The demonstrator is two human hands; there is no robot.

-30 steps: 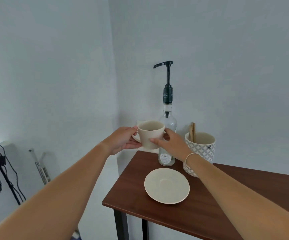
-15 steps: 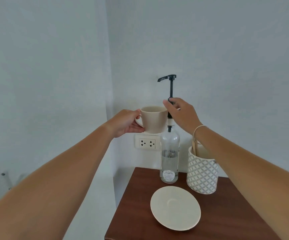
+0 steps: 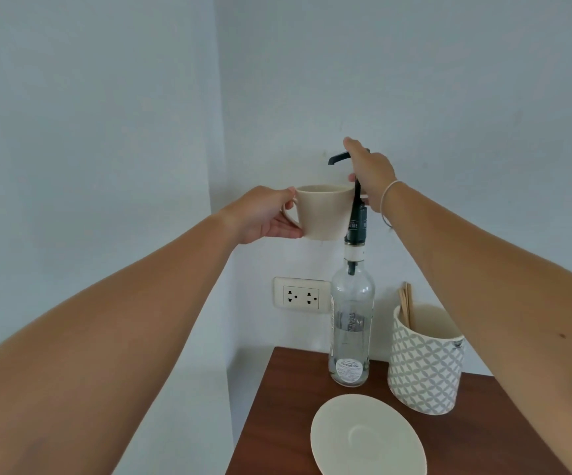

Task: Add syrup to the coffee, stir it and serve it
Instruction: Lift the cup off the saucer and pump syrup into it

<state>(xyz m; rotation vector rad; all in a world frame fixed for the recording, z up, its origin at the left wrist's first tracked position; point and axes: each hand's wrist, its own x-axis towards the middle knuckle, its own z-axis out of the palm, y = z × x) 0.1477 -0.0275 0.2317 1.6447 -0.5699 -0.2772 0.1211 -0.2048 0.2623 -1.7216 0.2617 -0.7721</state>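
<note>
The left hand point(image 3: 264, 214) holds the cream coffee cup point(image 3: 324, 212) up in the air, its grip closed around the handle. The cup sits just under the black spout of the pump point(image 3: 341, 156). The right hand point(image 3: 372, 176) rests on top of the pump, fingers curled over it. The pump stands on a tall clear syrup bottle point(image 3: 351, 323) on the brown counter point(image 3: 284, 399). A cream saucer point(image 3: 368, 437) lies in front of the bottle. Just beside the bottle is a patterned pot point(image 3: 425, 365) with wooden stir sticks point(image 3: 406, 299) inside. A wall socket point(image 3: 301, 296) shows behind, to the left of the bottle.
</note>
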